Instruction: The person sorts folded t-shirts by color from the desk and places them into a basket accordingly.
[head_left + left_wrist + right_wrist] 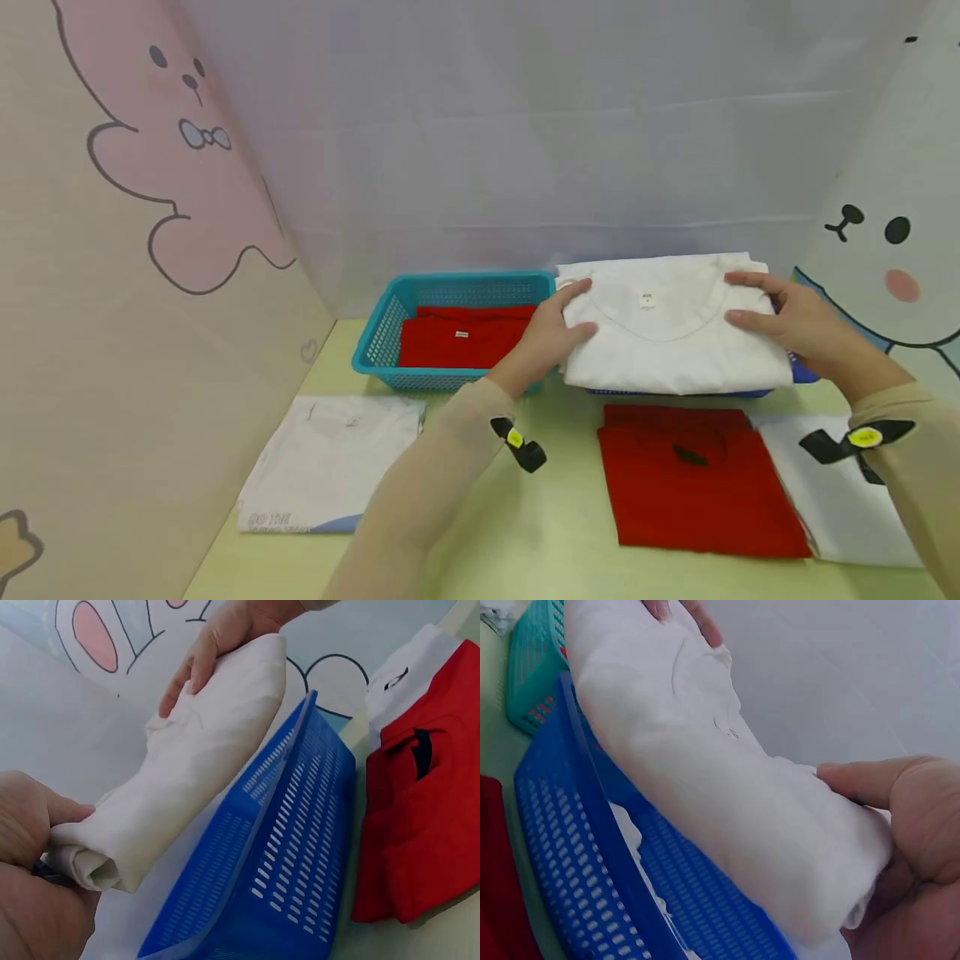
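A folded white T-shirt [667, 333], neck label facing up, spans the space between my two hands. My left hand [553, 332] grips its left edge, thumb on top and fingers beneath. On the opposite edge, my right hand [798, 325] pinches the fabric the same way. Below the shirt stands a blue perforated basket [292, 847], mostly covered by it in the head view. The right wrist view shows white cloth [626, 829] inside that basket, under the held shirt.
Left of the blue basket, a teal basket [442, 380] contains folded red clothing [461, 346]. In front lie a folded red shirt [697, 500], a white garment [847, 508] partly beneath it, and a printed white shirt [330, 458] at left. A curtain [525, 150] hangs behind.
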Motion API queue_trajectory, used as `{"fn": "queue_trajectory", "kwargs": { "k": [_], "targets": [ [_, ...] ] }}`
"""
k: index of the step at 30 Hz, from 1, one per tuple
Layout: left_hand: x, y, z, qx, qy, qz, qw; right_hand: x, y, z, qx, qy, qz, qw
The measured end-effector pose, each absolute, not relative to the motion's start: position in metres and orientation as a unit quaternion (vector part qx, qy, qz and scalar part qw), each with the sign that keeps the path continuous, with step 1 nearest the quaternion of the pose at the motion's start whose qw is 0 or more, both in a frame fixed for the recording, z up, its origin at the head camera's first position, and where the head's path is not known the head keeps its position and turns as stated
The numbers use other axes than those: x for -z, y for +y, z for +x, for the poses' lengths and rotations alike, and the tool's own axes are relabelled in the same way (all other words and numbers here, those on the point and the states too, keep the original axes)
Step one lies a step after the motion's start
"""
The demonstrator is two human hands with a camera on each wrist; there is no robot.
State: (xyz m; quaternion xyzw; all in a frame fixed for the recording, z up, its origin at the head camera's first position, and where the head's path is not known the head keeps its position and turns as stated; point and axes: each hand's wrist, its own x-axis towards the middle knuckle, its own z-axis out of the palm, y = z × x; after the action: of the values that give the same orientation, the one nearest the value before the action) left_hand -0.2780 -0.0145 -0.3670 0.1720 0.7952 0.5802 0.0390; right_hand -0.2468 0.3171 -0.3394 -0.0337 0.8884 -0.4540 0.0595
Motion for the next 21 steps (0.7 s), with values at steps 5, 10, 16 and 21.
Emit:
{"fn": "queue_trajectory", "kwargs": {
  "k": [5,10,16,21],
  "targets": [
    [0.371,0.016,-0.305,-0.578,0.802,0.144,0.055,0.346,0.344,-0.282,0.458,0.884,-0.041,0.086],
    [0.376,0.038,-0.323,-0.585,0.798,0.128,0.06,0.354,0.365,-0.307,0.448,0.888,-0.046,0.094],
    [0.389,0.051,-0.333,-0.579,0.809,0.088,0.06,0.372,0.371,-0.327,0.449,0.885,-0.05,0.114],
    [0.399,0.058,-0.338,-0.558,0.826,0.049,0.062,0.391,0.368,-0.337,0.432,0.893,-0.048,0.118]
  ]
}}
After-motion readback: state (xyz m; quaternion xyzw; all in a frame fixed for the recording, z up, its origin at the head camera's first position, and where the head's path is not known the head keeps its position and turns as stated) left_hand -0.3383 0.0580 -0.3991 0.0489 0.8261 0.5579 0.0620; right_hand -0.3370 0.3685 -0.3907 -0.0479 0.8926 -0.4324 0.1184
